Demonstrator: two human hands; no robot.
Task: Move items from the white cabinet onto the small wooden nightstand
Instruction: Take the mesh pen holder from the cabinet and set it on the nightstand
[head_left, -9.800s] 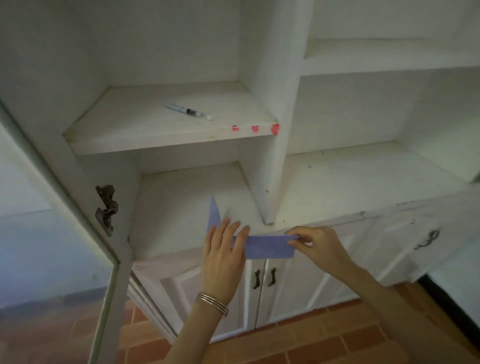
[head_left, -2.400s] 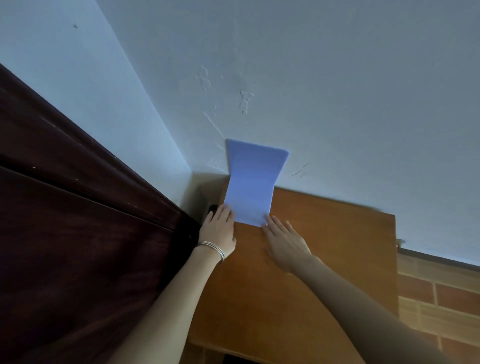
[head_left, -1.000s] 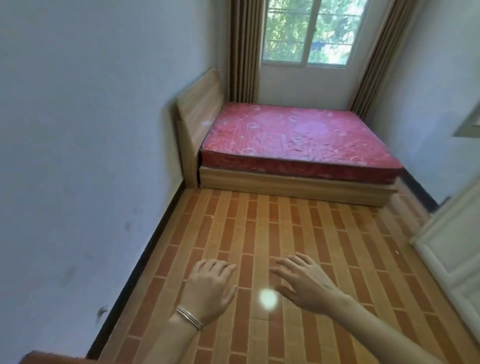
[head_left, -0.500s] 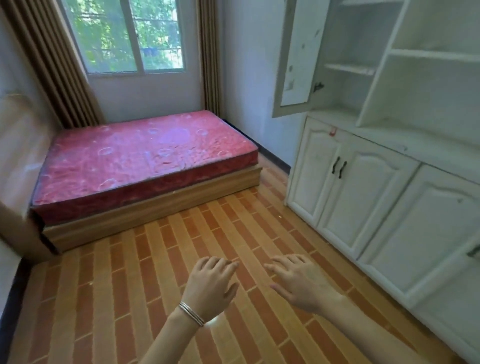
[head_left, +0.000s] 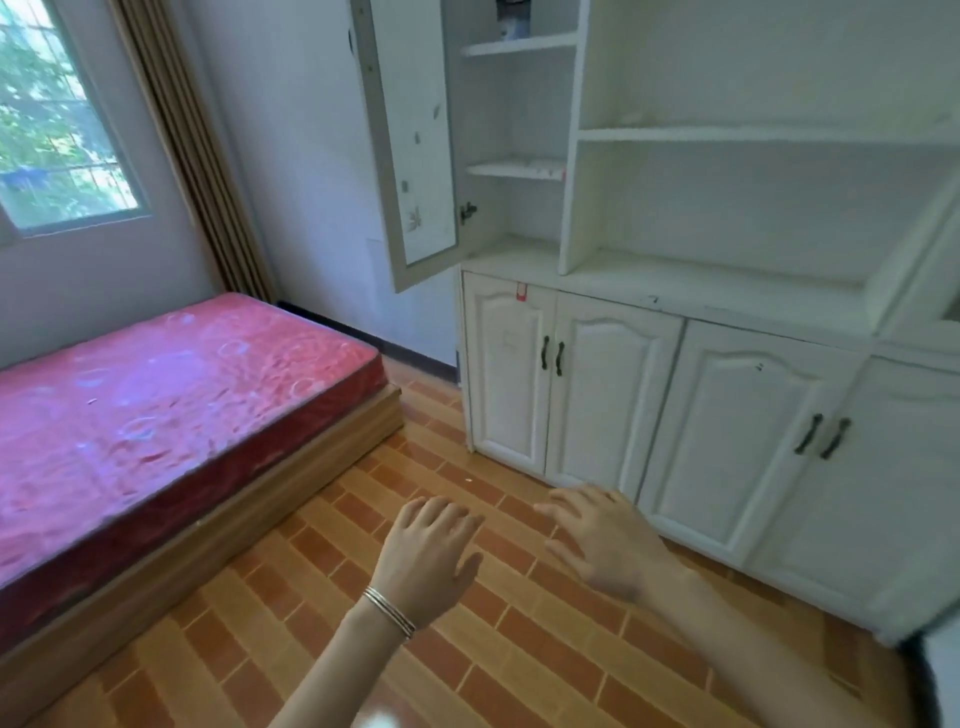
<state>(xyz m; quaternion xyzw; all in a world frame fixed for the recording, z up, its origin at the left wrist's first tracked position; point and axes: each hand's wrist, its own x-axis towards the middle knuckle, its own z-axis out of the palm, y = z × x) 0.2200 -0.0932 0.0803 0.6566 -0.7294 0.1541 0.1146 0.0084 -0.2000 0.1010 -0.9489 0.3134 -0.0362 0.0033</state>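
Carrying looks unfinished: left hand (head_left: 426, 553) and right hand (head_left: 605, 543) hover empty, fingers loosely spread, before the white cabinet (head_left: 613, 400), whose upper shelf (head_left: 519, 48) holds a blurred item (head_left: 511, 23), while the nightstand is out of view.

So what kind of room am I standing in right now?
Most likely a sparsely furnished bedroom. A bare red mattress lies on a low wooden bed frame by a window with a brown curtain, and a white cabinet with open shelves and panelled doors lines the wall.
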